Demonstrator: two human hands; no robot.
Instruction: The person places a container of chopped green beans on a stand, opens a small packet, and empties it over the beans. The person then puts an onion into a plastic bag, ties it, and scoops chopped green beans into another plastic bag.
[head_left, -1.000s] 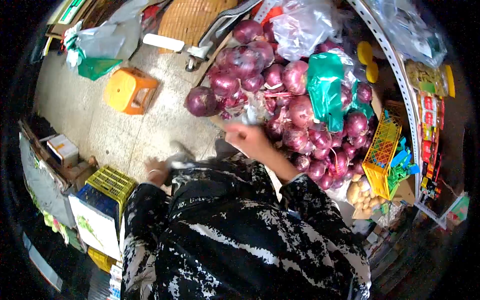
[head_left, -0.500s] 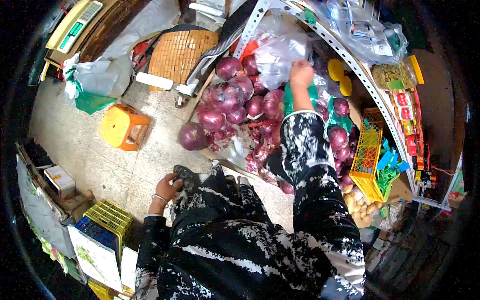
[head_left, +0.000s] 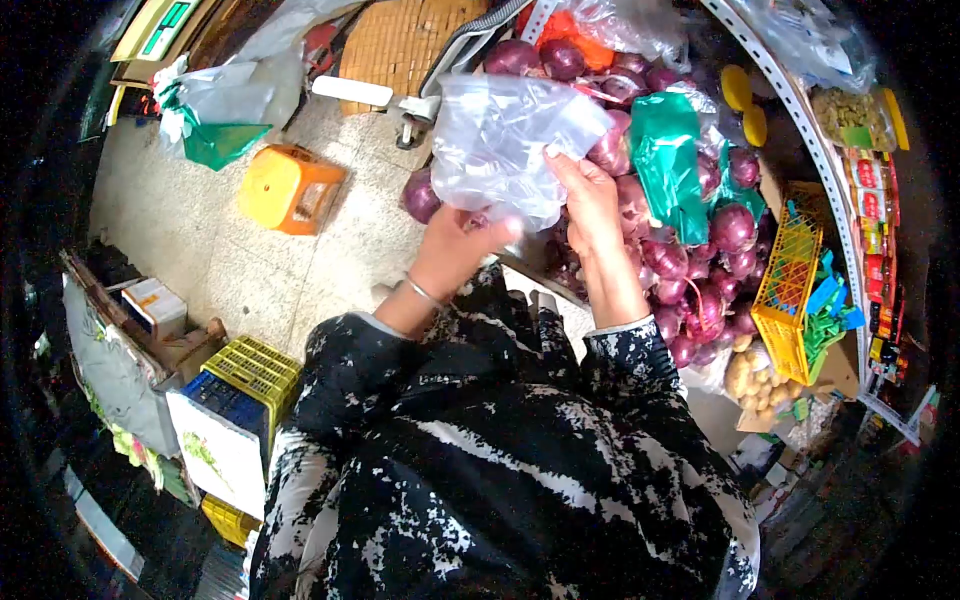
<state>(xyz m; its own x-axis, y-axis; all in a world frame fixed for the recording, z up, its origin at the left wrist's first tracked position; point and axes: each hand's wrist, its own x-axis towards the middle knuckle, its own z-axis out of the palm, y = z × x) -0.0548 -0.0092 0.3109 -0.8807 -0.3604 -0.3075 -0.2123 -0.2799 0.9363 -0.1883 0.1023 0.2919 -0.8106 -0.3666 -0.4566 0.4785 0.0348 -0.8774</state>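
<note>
A clear plastic bag (head_left: 500, 140) hangs in front of me, held between both hands. My right hand (head_left: 592, 200) pinches its right edge, thumb on top. My left hand (head_left: 462, 250) is closed at the lower edge of the bag, its fingertips partly hidden behind the film. Red onions (head_left: 665, 258) lie heaped beyond and to the right of my hands, and one onion (head_left: 421, 195) shows left of the bag. A green plastic bag (head_left: 668, 160) rests on the heap, to the right of my right hand.
An orange stool (head_left: 290, 188) stands on the tiled floor at left. A yellow crate (head_left: 262, 372) is at lower left. To the right are a yellow basket (head_left: 788, 290), potatoes (head_left: 755, 382) and a shelf with packets (head_left: 872, 205). A chair with a tiled seat mat (head_left: 405, 45) stands at the back.
My right hand has drawn the clear bag off the onion heap towards me. My left hand has risen from beside my leg and taken hold of it. The view has shifted.
</note>
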